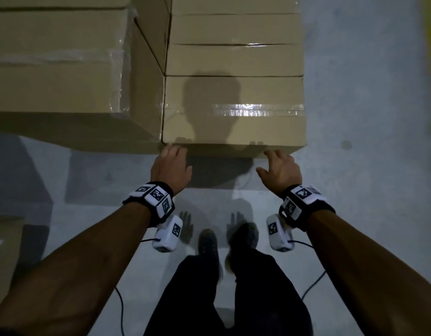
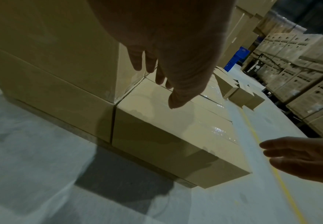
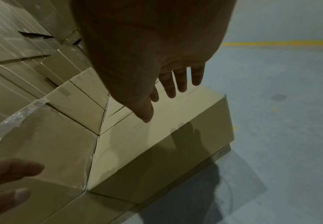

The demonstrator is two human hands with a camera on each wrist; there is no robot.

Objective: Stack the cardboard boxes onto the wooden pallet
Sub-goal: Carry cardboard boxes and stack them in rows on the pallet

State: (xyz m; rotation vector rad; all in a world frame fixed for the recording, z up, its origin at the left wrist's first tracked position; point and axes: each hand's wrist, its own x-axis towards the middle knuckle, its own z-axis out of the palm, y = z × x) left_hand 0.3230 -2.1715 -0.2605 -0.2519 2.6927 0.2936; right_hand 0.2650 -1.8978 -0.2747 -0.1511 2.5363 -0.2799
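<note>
Cardboard box [image 1: 233,112] sits low beside taller stack [image 1: 59,69]; left hand [image 1: 170,166] & right hand [image 1: 279,170] at its near edge, fingers [image 3: 181,81] spread, holding nothing.

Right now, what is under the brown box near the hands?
Under the low brown cardboard box a thin strip of wooden pallet pokes out above the grey floor. The rest of the pallet is covered by boxes.
</note>
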